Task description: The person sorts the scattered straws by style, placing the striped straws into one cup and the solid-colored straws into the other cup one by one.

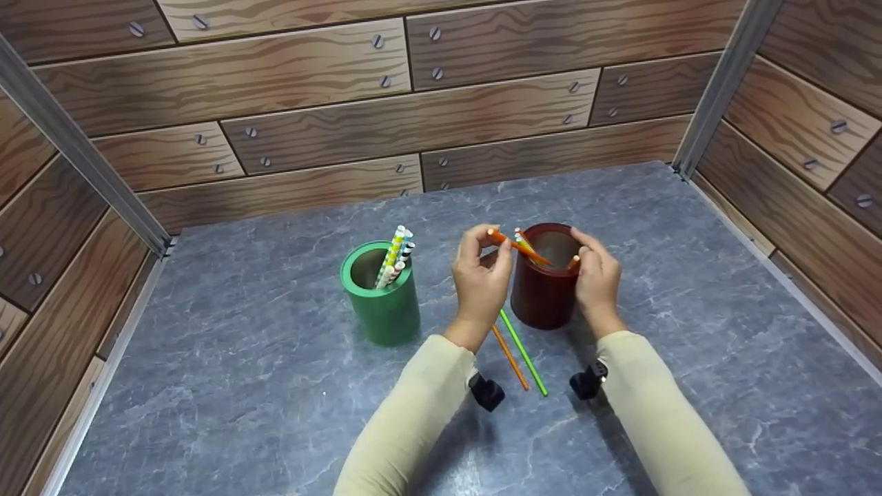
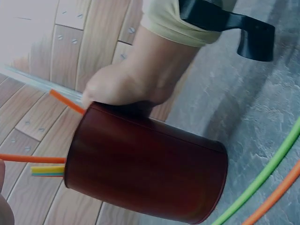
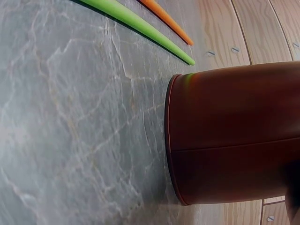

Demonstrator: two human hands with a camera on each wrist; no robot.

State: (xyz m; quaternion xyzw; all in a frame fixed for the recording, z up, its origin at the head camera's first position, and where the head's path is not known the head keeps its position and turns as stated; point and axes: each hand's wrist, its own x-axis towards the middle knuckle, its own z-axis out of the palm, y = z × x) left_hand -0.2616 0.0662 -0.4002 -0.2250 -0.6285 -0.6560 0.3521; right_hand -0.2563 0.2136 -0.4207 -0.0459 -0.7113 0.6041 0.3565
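My left hand (image 1: 482, 275) pinches an orange straw (image 1: 520, 246) that slants into the mouth of a dark red-brown cup (image 1: 544, 296). On the cup's far side, my right hand (image 1: 598, 279) holds its rim and wall. Another orange straw end (image 1: 575, 262) pokes up by the right thumb. Multicoloured straws (image 2: 47, 171) also stick out of this cup. In the left wrist view, only a sliver of the left hand (image 2: 4, 201) shows at the edge. The brown cup (image 3: 234, 136) fills the right side of the right wrist view.
A green cup (image 1: 386, 313) with several patterned straws (image 1: 394, 258) stands to the left. Between the forearms, a green straw (image 1: 524, 353) and an orange straw (image 1: 510, 358) lie on the grey marbled table (image 1: 241, 372). Wood-patterned walls (image 1: 310, 117) enclose the back and sides.
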